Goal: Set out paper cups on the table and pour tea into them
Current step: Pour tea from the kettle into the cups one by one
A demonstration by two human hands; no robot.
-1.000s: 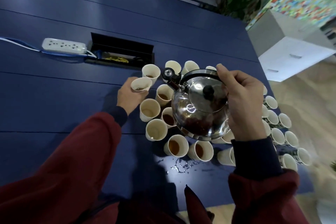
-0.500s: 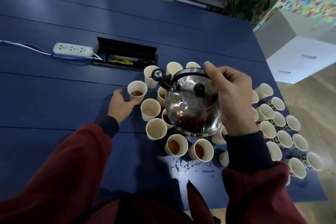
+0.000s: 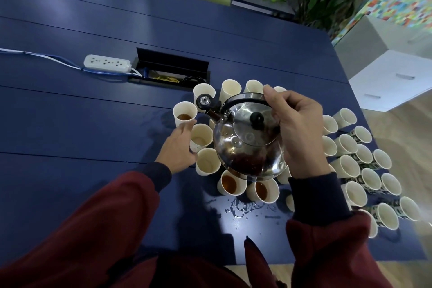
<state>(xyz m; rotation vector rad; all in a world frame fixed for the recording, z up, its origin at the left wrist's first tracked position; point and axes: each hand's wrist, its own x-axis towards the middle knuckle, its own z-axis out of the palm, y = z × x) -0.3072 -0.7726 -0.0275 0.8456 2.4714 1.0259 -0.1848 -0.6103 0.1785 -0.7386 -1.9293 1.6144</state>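
Head view: the right hand [image 3: 301,133] is wrapped around the black handle of the steel kettle [image 3: 247,142], carrying it above the cup cluster at frame centre so the spout [image 3: 211,112] points to the upper left, toward cups awaiting tea. The left hand [image 3: 180,149] rests on the blue table [image 3: 93,124] with fingers loosely curled against an empty cup [image 3: 201,140], probably to steady or reposition it for pouring. Just above that hand stands a tea-filled cup [image 3: 185,116]; two more filled cups [image 3: 231,184] stand below the kettle beside a spill [image 3: 243,208]. Unfilled cups [image 3: 355,161] line the right edge.

Compared with half a second earlier, the left hand has released the filled cup and shifted down-right to the empty one; the kettle grip is unchanged.
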